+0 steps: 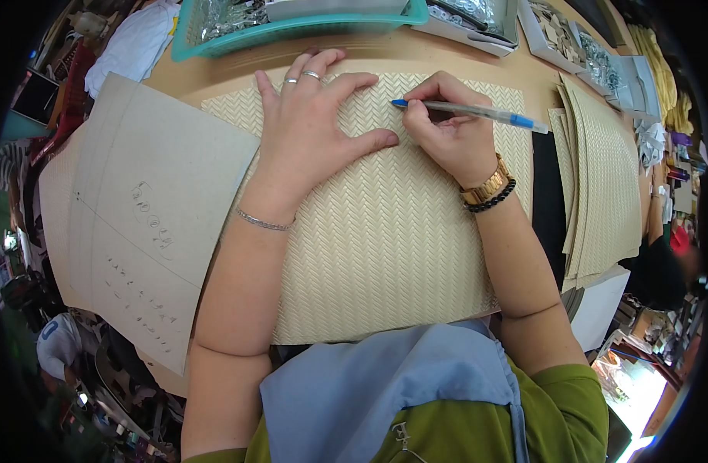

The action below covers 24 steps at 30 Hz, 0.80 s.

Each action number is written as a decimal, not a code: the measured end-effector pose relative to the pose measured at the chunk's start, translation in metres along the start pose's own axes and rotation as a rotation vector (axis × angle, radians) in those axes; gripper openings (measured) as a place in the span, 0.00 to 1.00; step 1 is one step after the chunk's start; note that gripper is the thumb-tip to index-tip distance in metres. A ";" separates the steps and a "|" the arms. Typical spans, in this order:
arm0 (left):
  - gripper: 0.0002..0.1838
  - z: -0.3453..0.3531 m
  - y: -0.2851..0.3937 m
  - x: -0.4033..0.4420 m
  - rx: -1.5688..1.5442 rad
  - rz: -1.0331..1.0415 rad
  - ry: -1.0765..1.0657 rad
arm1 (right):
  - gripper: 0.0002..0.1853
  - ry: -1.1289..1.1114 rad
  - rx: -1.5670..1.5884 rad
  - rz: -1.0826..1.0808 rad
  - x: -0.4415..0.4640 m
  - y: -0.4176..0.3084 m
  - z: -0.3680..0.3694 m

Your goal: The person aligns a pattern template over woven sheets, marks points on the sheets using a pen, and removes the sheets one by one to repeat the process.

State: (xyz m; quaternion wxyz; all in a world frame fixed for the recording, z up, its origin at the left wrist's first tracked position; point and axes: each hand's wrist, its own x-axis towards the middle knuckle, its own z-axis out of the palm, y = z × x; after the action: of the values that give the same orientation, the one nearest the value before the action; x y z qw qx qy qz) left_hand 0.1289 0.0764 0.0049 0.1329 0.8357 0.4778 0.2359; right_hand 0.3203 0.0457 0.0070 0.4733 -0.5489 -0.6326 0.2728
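Note:
A cream sheet with a woven herringbone texture (377,231) lies flat in front of me. My left hand (311,116) rests on its upper left part, fingers spread, holding nothing. In my right hand (454,131) is a ballpoint pen (485,112) with a clear barrel and blue ends, gripped between thumb and fingers. The blue tip points left, close above or on the sheet; I cannot tell if it touches. A grey card pattern (153,208) with handwriting and a drawn line lies left of my left arm, overlapping the sheet's edge.
A stack of similar woven sheets (601,177) lies at the right, beside a black strip (549,201). A teal basket (300,42) holding metal parts stands at the back. White boxes of small parts (477,35) line the back right. White cloth (134,38) lies back left.

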 end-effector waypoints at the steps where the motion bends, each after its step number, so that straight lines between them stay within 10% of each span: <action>1: 0.36 0.000 0.000 0.000 0.002 0.001 -0.001 | 0.02 0.003 0.002 -0.001 0.000 0.001 0.000; 24: 0.36 0.000 0.000 -0.001 -0.017 -0.001 0.002 | 0.03 -0.029 0.078 -0.001 0.000 0.009 0.004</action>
State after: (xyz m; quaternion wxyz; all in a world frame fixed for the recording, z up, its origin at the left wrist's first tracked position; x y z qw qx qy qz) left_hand 0.1281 0.0753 0.0047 0.1398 0.8341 0.4763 0.2407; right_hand 0.3209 0.0490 -0.0026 0.4851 -0.5257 -0.6287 0.3049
